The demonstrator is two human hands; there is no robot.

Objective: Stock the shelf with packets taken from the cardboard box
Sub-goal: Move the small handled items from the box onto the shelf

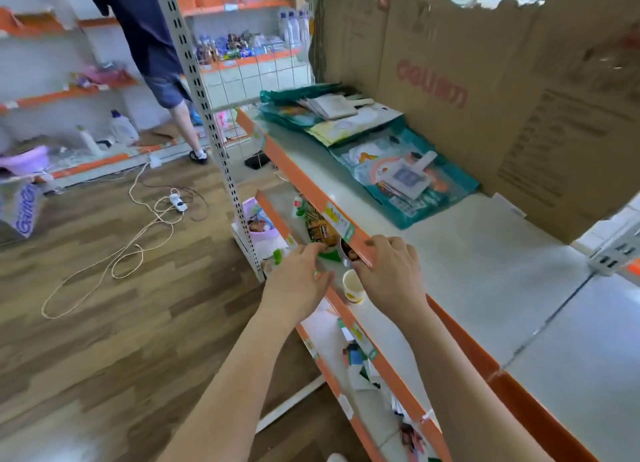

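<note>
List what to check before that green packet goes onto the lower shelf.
1. Left hand holds the green packet: ok.
2. Right hand free to help: not ok, it grips the orange shelf edge.
3. Paper cup out of the way: not ok, it stands between the hands.
4. Room on the lower shelf: cannot tell, the edge above hides much of it.
5. Packets left in the box: cannot tell; only a cardboard wall shows.

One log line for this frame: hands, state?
phase: hands below top shelf | left hand: holds green packet | right hand: curled at orange shelf edge, hold unclear | paper cup: beside right hand
</note>
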